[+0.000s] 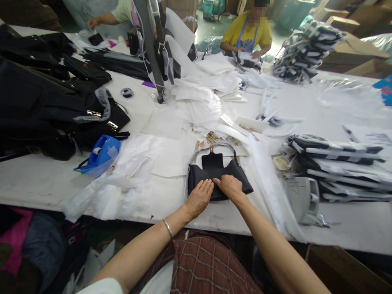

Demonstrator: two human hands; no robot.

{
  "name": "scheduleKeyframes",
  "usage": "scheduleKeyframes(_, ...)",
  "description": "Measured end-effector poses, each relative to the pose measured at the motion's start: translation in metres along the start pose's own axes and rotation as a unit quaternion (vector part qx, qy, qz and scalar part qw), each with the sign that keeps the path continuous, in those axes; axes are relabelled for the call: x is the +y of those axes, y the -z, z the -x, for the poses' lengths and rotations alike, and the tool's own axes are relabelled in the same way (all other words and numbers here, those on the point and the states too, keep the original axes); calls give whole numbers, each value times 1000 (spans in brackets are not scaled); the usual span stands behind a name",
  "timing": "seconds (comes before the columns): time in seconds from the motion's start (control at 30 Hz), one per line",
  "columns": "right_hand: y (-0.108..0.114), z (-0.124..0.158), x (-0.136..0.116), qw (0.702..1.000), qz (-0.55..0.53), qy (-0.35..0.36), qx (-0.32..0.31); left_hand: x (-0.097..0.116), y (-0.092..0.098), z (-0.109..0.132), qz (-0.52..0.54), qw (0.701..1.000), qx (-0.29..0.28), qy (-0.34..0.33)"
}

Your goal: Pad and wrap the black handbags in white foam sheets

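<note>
A black handbag point(199, 175) lies on the table in front of me, its flap point(212, 161) folded back away from me. The shoulder strap point(196, 153), partly wrapped in clear film, loops behind the flap. My left hand point(199, 197) rests flat on the front left of the bag, fingers stretched out and side by side. On the bag's right half is my right hand point(229, 186), its fingers curled and its thumb pointing left toward the left fingertips. What lies under the curled fingers, besides the bag's surface, is hidden.
Thin white sheets point(134, 159) lie left, near a blue tape dispenser point(102, 153) and black bags point(45, 106). Paper stacks point(202, 98) fill the middle. Wrapped straps point(343, 163) and a grey dispenser point(301, 198) stand right. A co-worker in yellow point(248, 34) handles a bag opposite.
</note>
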State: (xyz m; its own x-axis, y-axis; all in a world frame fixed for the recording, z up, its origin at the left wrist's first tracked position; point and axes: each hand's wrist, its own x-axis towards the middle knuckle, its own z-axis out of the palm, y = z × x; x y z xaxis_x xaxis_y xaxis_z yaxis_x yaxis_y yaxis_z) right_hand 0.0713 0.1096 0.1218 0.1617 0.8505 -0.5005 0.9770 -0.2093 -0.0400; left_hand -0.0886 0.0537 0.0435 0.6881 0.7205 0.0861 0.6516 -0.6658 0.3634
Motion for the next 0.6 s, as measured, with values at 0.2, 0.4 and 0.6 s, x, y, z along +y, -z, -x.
scheduleKeyframes(0.2,-5,-5,-6,998,40,19,-40,-2,-13,2,-100,994,38,-24)
scheduleKeyframes(0.4,-1,-1,-17,993,81,70,-45,-4,-19,4,-153,984,82,-38)
scheduleKeyframes(0.6,6,-2,-4,990,73,117,-41,-3,-22,4,-140,984,98,-48)
